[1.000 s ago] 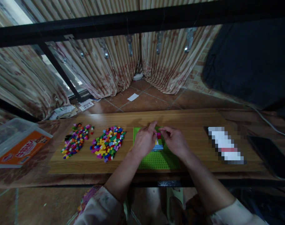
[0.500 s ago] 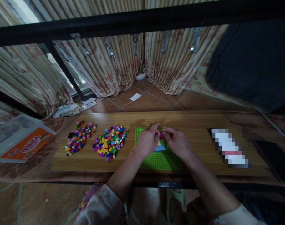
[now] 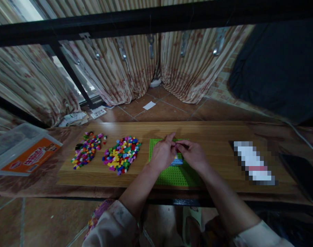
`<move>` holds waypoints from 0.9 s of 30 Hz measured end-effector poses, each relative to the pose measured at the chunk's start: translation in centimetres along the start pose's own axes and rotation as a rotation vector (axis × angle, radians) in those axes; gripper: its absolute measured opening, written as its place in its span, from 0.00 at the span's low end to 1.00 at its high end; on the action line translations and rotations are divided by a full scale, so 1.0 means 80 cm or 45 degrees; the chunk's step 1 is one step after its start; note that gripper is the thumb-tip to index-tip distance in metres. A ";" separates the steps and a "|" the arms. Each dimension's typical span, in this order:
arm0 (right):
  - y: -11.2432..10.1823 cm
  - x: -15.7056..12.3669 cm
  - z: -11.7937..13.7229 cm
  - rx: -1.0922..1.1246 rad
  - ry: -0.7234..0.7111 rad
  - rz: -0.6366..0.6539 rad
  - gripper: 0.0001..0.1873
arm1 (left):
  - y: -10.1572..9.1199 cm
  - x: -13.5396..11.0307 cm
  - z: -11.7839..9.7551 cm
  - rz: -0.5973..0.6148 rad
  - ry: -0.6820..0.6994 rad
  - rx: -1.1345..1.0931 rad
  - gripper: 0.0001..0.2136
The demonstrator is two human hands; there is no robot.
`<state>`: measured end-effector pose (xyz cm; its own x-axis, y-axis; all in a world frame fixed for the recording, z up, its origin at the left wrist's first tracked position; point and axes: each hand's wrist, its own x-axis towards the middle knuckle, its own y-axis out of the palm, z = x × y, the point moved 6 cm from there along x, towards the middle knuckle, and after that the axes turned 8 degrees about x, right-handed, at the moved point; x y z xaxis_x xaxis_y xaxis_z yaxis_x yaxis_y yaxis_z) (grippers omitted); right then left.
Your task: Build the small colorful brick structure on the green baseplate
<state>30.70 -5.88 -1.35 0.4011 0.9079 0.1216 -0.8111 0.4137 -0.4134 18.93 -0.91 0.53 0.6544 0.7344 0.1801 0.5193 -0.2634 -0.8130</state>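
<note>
Over a green studded baseplate [image 3: 169, 178], my two hands meet at the fingertips. My left hand [image 3: 163, 153] is closed, with one finger reaching forward past the others; what its fingertips hold is hidden. My right hand [image 3: 193, 154] pinches thumb and forefinger together against the left fingertips, on what looks like a small pink toy brick [image 3: 175, 145], mostly covered. Just below the fingers, a low build of light blue bricks [image 3: 177, 162] stands on the baseplate, partly hidden by my left hand.
Left of the baseplate are a larger heap of coloured bricks [image 3: 121, 154] and a smaller heap [image 3: 88, 151]. A clear plastic box with an orange label [image 3: 34, 156] stands at the far left. A blurred-out object [image 3: 254, 161] and a dark phone-like slab [image 3: 300, 175] lie to the right.
My right hand has moved slightly left, bringing its fingertips against my left hand's. The pink and red pieces seen between the hands are now mostly covered.
</note>
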 end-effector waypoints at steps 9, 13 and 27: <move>-0.001 0.000 -0.010 0.091 0.086 0.008 0.13 | -0.002 -0.001 -0.004 0.033 -0.027 0.063 0.28; -0.003 0.001 -0.010 0.096 0.151 -0.001 0.14 | -0.002 -0.002 -0.003 0.014 -0.025 0.084 0.28; -0.011 0.004 -0.005 -0.029 0.297 0.006 0.18 | 0.000 -0.004 -0.004 0.039 -0.025 0.135 0.26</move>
<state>31.76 -5.95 -1.33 0.4875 0.8684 -0.0912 -0.8042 0.4058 -0.4344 18.89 -1.33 0.63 0.6573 0.7397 0.1444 0.4377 -0.2187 -0.8721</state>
